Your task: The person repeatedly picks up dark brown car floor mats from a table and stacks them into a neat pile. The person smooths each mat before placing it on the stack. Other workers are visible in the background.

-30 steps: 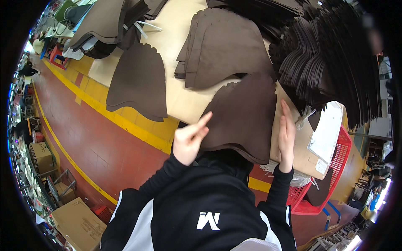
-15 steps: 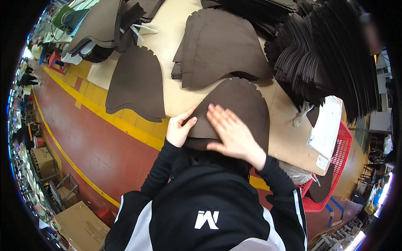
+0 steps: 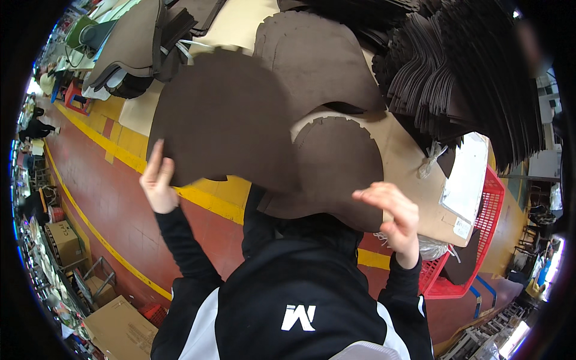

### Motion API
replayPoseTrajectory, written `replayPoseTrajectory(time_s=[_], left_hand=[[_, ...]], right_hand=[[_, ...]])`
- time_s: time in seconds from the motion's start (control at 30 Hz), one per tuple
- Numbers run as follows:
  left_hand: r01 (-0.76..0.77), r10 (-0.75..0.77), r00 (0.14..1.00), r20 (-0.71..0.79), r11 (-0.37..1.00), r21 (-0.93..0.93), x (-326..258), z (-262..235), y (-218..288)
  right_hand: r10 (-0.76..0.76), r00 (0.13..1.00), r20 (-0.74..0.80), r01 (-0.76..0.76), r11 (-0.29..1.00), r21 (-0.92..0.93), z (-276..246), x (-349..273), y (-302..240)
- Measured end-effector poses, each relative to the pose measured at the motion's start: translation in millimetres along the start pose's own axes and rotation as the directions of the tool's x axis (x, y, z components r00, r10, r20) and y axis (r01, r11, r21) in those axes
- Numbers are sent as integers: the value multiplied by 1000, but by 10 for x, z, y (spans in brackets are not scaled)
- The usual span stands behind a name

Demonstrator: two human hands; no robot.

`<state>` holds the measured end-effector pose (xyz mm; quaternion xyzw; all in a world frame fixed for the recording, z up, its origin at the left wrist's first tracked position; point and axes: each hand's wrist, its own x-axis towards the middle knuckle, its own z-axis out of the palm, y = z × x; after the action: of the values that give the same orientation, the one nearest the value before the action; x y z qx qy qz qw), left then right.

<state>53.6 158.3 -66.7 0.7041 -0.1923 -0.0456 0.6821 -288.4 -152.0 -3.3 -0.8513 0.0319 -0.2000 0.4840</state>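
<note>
A dark brown, round-topped cut panel with a notched upper edge and a curved lower edge is lifted at the left. My left hand grips it by its lower left edge. Beneath and to its right, another brown panel of like shape lies at the table's near edge, partly covered by the lifted one. My right hand hovers by that panel's right edge, fingers stretched out, thumb apart, holding nothing. Farther back lies a small stack of the same panels.
Tall fanned stacks of dark panels stand at the back right. A red plastic basket and a white sheet are at the right. More brown panels lie at the back left. Cardboard boxes stand on the floor at left.
My left hand has moved left, carrying a panel up off the one beneath. My right hand has come off the panel and moved right.
</note>
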Motion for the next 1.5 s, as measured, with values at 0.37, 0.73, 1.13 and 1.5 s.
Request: replayPoseTrajectory(time_s=[0.37,0.73,1.13,1.5], left_hand=[[82,-230,886,402,932,353,-790,1040,195],[3,-301,794,528,870,492,-944,1431,248],[158,-409,696,590,889,430,-849,1384,26],[320,-438,682,586,899,300,-856,1352,-207]], right_hand=[[153,985,81,-37,642,-765,591,515,781],[195,902,386,87,793,-603,735,7,272],[235,941,242,-8,733,-680,551,39,385],[188,968,-163,-241,547,-801,242,251,654]])
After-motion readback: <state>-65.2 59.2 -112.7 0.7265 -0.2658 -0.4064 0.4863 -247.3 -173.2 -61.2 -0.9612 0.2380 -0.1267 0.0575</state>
